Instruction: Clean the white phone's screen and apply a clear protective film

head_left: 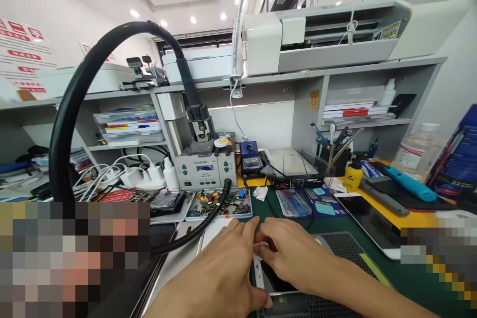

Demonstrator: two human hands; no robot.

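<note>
My left hand point(219, 271) and my right hand point(298, 258) rest together over a dark phone point(274, 285) lying on a perforated black mat point(341, 248) on the green bench. The fingertips of both hands meet on a small white strip point(260, 245) at the phone's upper end. My left thumb presses on the phone's lower left edge. The palms hide most of the phone.
A hot-air station point(206, 169) with a thick black hose point(74, 104) stands behind, beside a parts tray point(219, 203), a blue soldering unit point(250, 159) and a heating plate point(290, 166). At the right lie a white phone point(368, 218), a yellow bottle point(353, 174) and a clear bottle point(415, 151).
</note>
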